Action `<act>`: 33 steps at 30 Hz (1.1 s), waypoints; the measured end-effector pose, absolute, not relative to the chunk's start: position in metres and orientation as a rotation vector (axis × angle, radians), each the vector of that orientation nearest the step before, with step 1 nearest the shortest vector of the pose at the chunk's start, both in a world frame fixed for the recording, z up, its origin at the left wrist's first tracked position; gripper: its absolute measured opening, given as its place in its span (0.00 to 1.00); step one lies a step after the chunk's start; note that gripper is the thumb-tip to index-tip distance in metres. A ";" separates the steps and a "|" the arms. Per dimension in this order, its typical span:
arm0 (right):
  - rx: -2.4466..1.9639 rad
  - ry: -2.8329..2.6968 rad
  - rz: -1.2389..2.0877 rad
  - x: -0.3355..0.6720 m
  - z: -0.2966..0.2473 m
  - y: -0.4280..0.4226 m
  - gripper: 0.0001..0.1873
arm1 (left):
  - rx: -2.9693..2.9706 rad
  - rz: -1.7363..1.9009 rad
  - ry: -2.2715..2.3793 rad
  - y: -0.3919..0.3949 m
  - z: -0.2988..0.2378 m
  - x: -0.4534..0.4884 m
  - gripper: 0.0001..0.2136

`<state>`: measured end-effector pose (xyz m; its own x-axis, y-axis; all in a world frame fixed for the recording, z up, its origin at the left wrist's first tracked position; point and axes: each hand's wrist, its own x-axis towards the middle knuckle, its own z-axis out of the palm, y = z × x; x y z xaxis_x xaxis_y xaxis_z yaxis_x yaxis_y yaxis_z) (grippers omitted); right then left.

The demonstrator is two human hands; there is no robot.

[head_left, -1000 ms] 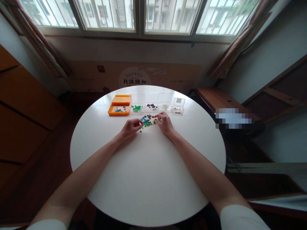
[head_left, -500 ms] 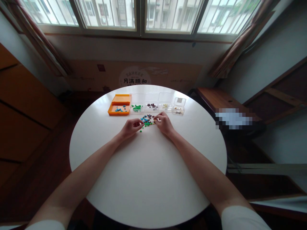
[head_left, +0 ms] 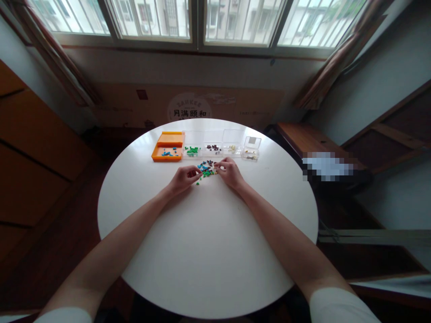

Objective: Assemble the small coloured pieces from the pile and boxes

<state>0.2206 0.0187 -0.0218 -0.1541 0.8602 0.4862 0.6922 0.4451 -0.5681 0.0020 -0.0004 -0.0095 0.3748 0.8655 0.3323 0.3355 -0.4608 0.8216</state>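
Head view: your two hands rest over a round white table (head_left: 208, 251), one on each side of a loose pile of small toy bricks (head_left: 206, 168) in blue, green and dark colours. Your left hand (head_left: 183, 178) is at the pile's left edge, its fingers curled and the thumb tip close to the index tip; you leave only a narrow gap there, and I cannot tell whether a brick is pinched in it. Your right hand (head_left: 231, 173) is at the right edge, thumb and index bent towards each other over the bricks; whether they grip one is too small to tell. A stray green brick (head_left: 197, 183) lies nearer you, just below your left fingertips.

Beyond the pile stands a row of boxes with their lids raised. At the left, an orange box (head_left: 166, 159) holds blue bricks. Beside it, clear boxes (head_left: 193, 137) hold green, dark brown and pale pieces, with a smaller clear box (head_left: 257, 143) at the right end.
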 end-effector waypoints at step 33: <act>-1.257 -1.724 0.478 0.223 -0.015 0.020 0.06 | 1.923 1.034 1.045 -0.001 -0.007 0.002 0.13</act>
